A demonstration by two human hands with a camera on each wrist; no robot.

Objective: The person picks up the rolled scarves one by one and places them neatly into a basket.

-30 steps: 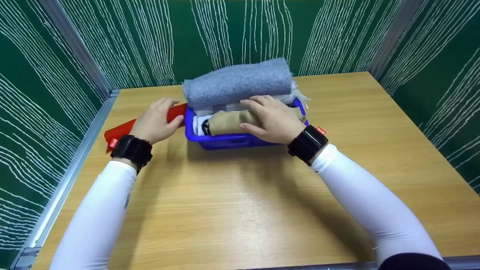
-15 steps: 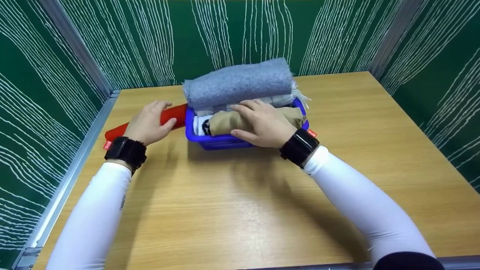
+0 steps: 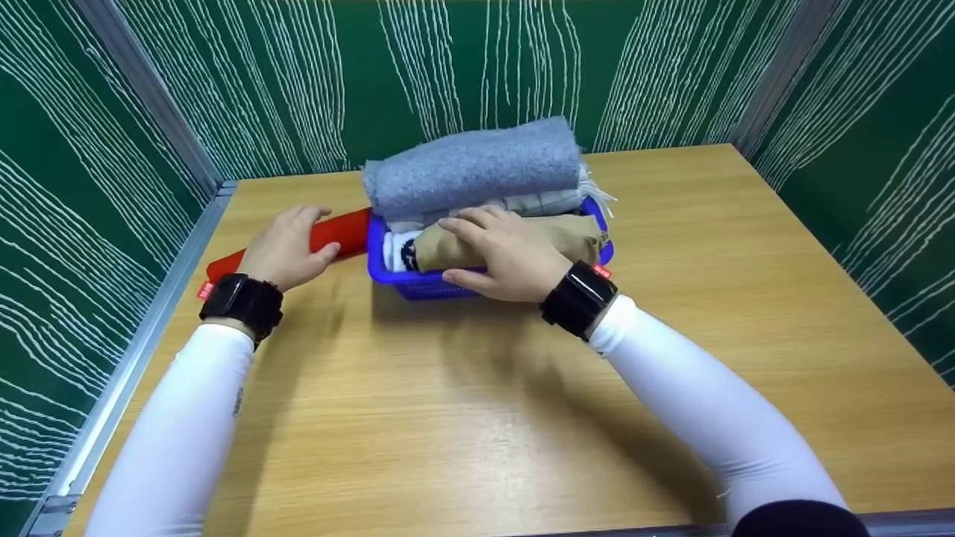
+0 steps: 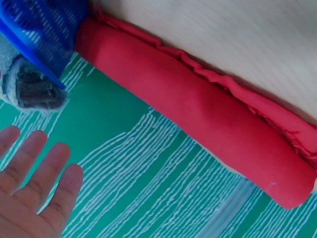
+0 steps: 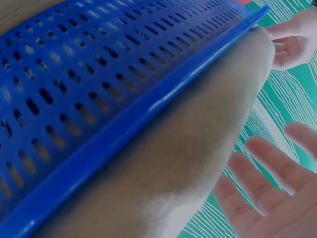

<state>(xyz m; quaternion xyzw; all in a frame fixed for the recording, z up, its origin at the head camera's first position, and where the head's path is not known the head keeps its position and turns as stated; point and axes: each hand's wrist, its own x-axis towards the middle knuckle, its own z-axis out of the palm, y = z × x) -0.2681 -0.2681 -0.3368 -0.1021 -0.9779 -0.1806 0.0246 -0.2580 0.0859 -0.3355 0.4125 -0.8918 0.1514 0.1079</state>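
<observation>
My left hand (image 3: 287, 250) hovers with spread fingers over the red rolled cloth (image 3: 349, 231), which lies on the table against the basket's left end. In the left wrist view a gap shows between the fingers and the red roll (image 4: 193, 106). My right hand (image 3: 515, 261), fingers loosely extended, is over the khaki rolled cloth (image 3: 571, 235) at the front of the blue plastic basket (image 3: 382, 274). Nothing is in its grasp; the right wrist view shows its fingers (image 5: 270, 161) apart from the khaki roll (image 5: 193, 129). Part of that roll is hidden under the hand.
A thick grey rolled cloth (image 3: 477, 168) sits high at the basket's back, above a whitish fringed cloth (image 3: 541, 203). White fabric with a black band (image 3: 397, 252) fills the basket's left end. Green walls with white lines (image 3: 515, 60) enclose the wooden table (image 3: 418, 418).
Both hands have drifted left, and the right also slightly toward the near side, uncovering more of the khaki roll's right end. The basket and cloths stay where they were.
</observation>
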